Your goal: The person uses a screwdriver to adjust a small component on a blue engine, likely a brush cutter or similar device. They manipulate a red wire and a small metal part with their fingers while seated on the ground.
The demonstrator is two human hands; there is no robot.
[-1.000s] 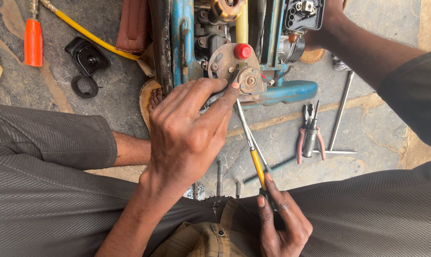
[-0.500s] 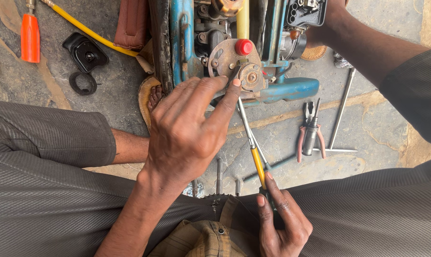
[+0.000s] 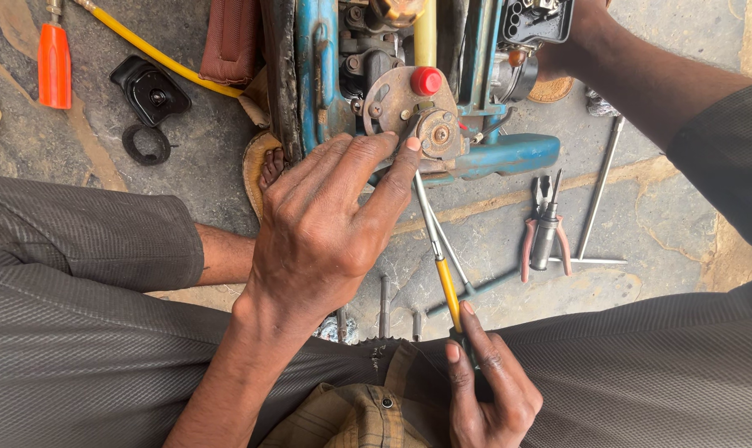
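Note:
My left hand (image 3: pixel 326 224) reaches forward, its index and middle fingertips pressed on a small round rusty fitting (image 3: pixel 439 133). The fitting sits on a round metal plate (image 3: pixel 390 98) with a red knob (image 3: pixel 427 80), part of a blue-framed machine (image 3: pixel 500 156). Low in the view, my right hand (image 3: pixel 488 390) grips the handle end of a yellow-shafted screwdriver (image 3: pixel 447 286). Its metal shaft points up towards the fitting, and the tip is hidden behind my left fingers.
My bare feet on sandals (image 3: pixel 256 166) flank the machine. On the concrete lie red-handled pliers (image 3: pixel 545 228), a T-handle wrench (image 3: pixel 598 199), several loose metal bits (image 3: pixel 384 305), an orange-handled tool (image 3: pixel 54 66), a yellow hose (image 3: pixel 156 54), a black part (image 3: pixel 150 90) and a black ring (image 3: pixel 146 143).
My left fingertips have shifted slightly on the round fitting. The right hand and the screwdriver have stayed almost still.

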